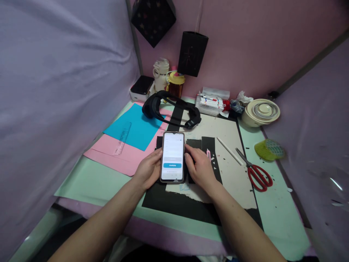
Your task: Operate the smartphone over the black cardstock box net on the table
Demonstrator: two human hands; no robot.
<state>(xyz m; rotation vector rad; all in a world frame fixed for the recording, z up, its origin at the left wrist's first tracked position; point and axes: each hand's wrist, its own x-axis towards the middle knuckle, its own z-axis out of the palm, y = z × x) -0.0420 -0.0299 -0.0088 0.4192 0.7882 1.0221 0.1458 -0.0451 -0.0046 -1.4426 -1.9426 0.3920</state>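
A smartphone (172, 156) with a lit white screen and a blue button is held upright over the table, facing me. My left hand (149, 167) grips its left edge, thumb along the side and the other fingers behind it. At the right edge, my right hand (200, 165) has its thumb and index finger against the phone; its remaining fingers are curled and partly hidden. Beneath lie cut black card pieces (208, 143) and a torn whitish sheet (231, 178) on a larger black sheet (177, 205). A pink craft knife (208, 154) lies beside my right hand.
Red-handled scissors (256, 174), a white pen (229, 151) and green tape (269, 150) lie right. A clear ruler (122, 138) rests on blue paper (144, 127) and pink paper (109, 149) at left. Behind are a black headset (155, 105), marker box (209, 105) and lidded bowl (260, 112).
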